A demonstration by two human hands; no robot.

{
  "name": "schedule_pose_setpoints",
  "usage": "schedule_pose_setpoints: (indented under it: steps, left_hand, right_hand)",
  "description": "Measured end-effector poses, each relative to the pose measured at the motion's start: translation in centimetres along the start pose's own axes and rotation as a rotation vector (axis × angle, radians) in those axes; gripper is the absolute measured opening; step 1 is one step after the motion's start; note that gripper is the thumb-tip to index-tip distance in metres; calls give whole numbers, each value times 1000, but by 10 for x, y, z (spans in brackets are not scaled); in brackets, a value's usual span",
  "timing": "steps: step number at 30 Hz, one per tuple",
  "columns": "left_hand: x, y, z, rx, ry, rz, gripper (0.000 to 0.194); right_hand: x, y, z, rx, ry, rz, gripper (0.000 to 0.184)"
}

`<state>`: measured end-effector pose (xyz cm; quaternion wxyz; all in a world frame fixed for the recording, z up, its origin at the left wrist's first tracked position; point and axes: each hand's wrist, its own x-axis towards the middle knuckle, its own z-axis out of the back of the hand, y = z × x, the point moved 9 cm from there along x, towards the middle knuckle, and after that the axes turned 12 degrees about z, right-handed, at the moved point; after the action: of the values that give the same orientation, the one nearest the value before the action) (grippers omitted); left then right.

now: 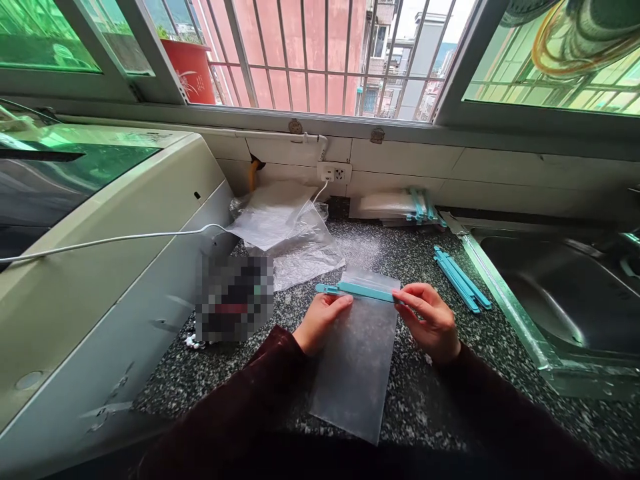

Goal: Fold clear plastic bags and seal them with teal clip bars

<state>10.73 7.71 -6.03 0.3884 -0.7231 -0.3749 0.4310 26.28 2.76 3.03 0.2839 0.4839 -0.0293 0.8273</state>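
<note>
A clear frosted plastic bag (357, 373) hangs down toward me over the counter. Across its upper part lies a turquoise bag clip (367, 291), its latch end pointing left. My left hand (323, 320) pinches the bag and the clip near that latch end, thumb on top. At the clip's right end, my right hand (430, 320) grips it between thumb and fingers. A short strip of the bag shows beyond the clip. Several loose turquoise clips (460, 279) lie to the right of my right hand.
A stack of bags with clips (395, 205) lies by the wall. Loose plastic bags (280, 220) are at the back left, near a socket (335, 173) with a white cable. A sink (565, 287) is on the right, a white appliance (165, 267) on the left.
</note>
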Motion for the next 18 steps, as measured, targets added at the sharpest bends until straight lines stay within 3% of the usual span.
schedule_pose_setpoints:
  steps: [18]
  left_hand:
    - [-1,0,-2,92,-8,25,44]
  right_hand:
    - [2,1,-7,-54,58,29,39]
